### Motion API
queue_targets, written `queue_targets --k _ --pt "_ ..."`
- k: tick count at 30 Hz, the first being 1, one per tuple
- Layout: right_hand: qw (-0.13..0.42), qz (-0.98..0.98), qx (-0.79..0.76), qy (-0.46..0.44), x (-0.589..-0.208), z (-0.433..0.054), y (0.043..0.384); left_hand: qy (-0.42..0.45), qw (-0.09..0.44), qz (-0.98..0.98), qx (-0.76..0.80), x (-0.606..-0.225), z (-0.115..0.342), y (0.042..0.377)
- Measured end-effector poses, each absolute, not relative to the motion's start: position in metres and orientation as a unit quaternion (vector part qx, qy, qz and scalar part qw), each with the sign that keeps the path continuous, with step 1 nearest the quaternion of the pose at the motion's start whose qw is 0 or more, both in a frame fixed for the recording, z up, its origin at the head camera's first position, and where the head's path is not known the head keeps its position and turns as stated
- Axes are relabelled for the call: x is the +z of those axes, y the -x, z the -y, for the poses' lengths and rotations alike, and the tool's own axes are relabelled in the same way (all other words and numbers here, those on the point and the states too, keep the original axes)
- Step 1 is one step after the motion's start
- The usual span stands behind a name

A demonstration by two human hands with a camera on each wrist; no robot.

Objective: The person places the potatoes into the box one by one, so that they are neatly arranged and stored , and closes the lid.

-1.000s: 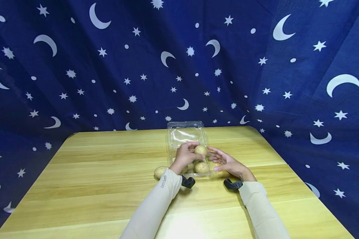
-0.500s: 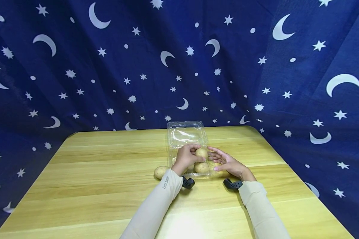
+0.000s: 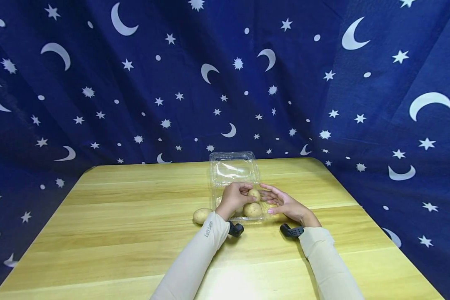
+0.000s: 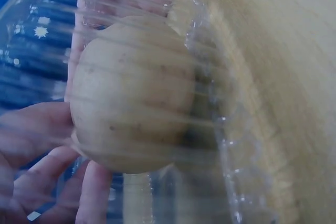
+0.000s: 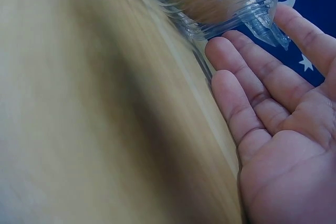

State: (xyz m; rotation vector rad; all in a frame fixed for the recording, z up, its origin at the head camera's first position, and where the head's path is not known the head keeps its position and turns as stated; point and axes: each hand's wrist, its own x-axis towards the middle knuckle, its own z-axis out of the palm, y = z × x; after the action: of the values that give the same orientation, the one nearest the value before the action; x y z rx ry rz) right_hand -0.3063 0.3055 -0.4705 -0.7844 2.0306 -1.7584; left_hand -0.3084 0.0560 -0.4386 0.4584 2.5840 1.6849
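Potato (image 3: 253, 194) lowered into tray (image 3: 260, 214) w/ left hand (image 3: 234, 197); right hand (image 3: 285, 204) flat alongside.

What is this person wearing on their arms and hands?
Both arms wear long, snug beige sleeves to the wrists; the left sleeve carries small dark lettering near its cuff. A black device is strapped at each wrist. The left hand and right hand are bare, without gloves.

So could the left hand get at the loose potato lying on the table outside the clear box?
Probably yes, once free: the loose potato lies uncovered on the table beside the left forearm, but the left hand is gripping another potato over the clear box.
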Motion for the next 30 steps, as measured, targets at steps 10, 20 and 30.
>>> queue_targets --k 10,20,30 --pt "0.169 -0.714 -0.62 0.278 -0.4705 -0.3051 0.3061 -0.141 0.017 -0.822 0.551 -0.4383 -0.0562 0.3073" --pt "0.17 -0.713 -0.619 0.283 -0.4695 -0.305 0.3054 -0.15 0.018 -0.811 0.566 -0.4359 -0.053 0.3058" --pt "0.169 -0.713 -0.618 0.284 -0.4698 -0.3055 0.3056 -0.159 0.029 -0.797 0.582 -0.4316 -0.0479 0.3035"
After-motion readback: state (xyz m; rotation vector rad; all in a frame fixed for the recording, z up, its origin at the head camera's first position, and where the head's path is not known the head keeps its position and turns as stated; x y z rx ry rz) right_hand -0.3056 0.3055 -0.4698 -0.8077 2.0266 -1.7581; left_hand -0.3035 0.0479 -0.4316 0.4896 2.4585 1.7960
